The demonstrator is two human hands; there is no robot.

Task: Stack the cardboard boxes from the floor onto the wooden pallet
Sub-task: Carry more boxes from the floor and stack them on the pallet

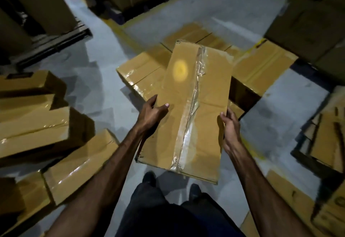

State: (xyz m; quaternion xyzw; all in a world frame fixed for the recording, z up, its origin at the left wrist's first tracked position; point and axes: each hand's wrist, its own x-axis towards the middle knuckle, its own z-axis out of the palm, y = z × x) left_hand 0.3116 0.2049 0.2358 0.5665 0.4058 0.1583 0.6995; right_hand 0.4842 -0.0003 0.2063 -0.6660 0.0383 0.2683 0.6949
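— While both arms reach forward, what do they hold?
— The left hand (152, 110) and right hand (230, 126) clasp a taped cardboard box (188, 109) by its long sides.
— Where is it?
— Lifted above boxes on the floor (147, 72).

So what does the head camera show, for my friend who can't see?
Two bare hands, left hand and right hand, grip the sides of a long taped cardboard box held above more boxes. Other boxes lie scattered on the grey floor.
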